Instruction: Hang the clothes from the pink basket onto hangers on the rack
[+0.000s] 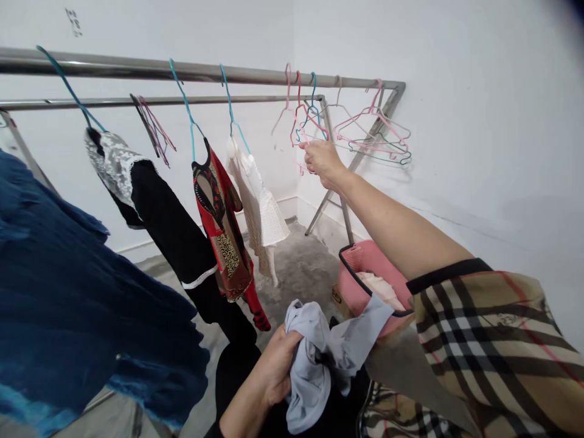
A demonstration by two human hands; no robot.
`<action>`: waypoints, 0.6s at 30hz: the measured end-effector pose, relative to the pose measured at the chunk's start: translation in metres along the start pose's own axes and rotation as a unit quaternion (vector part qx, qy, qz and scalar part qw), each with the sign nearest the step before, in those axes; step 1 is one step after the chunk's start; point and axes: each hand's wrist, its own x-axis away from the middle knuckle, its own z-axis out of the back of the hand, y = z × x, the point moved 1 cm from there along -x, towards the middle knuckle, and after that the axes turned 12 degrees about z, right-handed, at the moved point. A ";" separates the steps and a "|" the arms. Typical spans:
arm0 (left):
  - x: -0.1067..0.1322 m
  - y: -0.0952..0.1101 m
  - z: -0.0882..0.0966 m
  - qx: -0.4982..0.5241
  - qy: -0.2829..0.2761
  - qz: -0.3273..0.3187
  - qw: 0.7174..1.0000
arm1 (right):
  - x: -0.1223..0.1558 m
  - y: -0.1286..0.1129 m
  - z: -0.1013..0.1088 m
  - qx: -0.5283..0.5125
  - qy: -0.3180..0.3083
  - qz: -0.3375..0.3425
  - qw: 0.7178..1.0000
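Observation:
Bunched up in my left hand [277,368] is a light grey garment [312,365], its loose end spreading to the right. My right hand [322,161] reaches out to the far part of the rack, fingers closed on the lower corner of a pale pink clothes hanger [288,88]. That hanger's hook is still over the metal rail [255,74]. Close beside the hand hang a red hanger [298,97] and a blue hanger [314,91], both without clothes.
Several bare hangers [374,115] hang near the rack's right end. Leftward hang a white garment [262,201], a red patterned top [223,231], a black garment [168,225] and a blue denim piece [91,292]. A pink basket [365,258] with pale cloth stands below, near the wall.

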 end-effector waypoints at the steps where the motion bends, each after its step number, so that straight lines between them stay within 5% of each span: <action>1: 0.000 0.000 0.001 0.003 0.002 -0.001 1.000 | 0.002 -0.001 0.001 -0.006 -0.005 0.010 1.000; 7: 0.000 0.009 0.002 0.006 0.049 -0.009 0.999 | 0.064 0.005 0.028 -0.045 -0.037 0.075 0.995; 14: -0.012 0.028 0.016 0.027 0.114 -0.008 0.993 | 0.232 0.044 0.111 -0.011 0.039 0.063 0.997; 18: -0.023 0.036 0.021 0.046 0.114 -0.001 0.992 | 0.311 0.076 0.158 0.038 0.073 -0.019 0.996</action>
